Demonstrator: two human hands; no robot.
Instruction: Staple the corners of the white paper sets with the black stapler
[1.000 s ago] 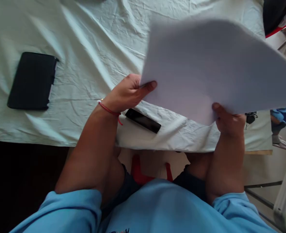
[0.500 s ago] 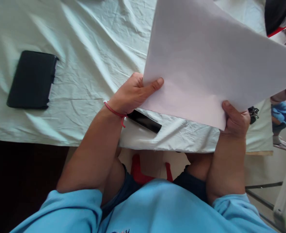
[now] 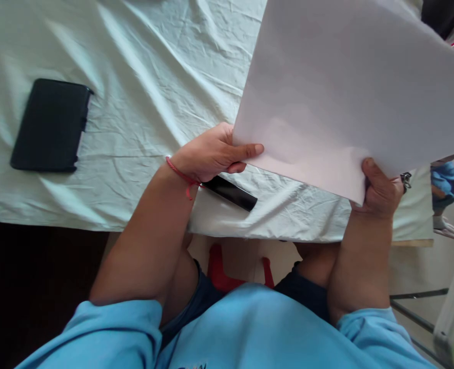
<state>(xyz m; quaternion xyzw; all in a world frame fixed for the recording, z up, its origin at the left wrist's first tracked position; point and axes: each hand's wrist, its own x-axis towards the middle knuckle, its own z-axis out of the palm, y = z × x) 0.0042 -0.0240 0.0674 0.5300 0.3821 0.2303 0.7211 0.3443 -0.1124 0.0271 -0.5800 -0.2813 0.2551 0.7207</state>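
A large white sheet of paper (image 3: 338, 92) is held up over the table, tilted, its far part running out of the top of the view. My left hand (image 3: 222, 151) pinches its near left corner, thumb on top and fingers underneath. At the near right corner my right hand (image 3: 382, 189) grips the paper the same way, the thumb lying on its face. Whether it is one sheet or several I cannot tell. Just below my left wrist lies a glossy black narrow object (image 3: 232, 192), partly covered by the hand.
A pale green cloth (image 3: 134, 118) with creases covers the table. On the left lies a black tablet-like case (image 3: 52, 125). Small metal keys or clips (image 3: 406, 180) show beside my right hand. Another person's blue clothing (image 3: 448, 179) and a metal frame (image 3: 452, 307) are at the right.
The paper has shifted to the right, with both hands moving slightly right along with it. My left hand has also come a little nearer to me, and more of its underside fingers show.
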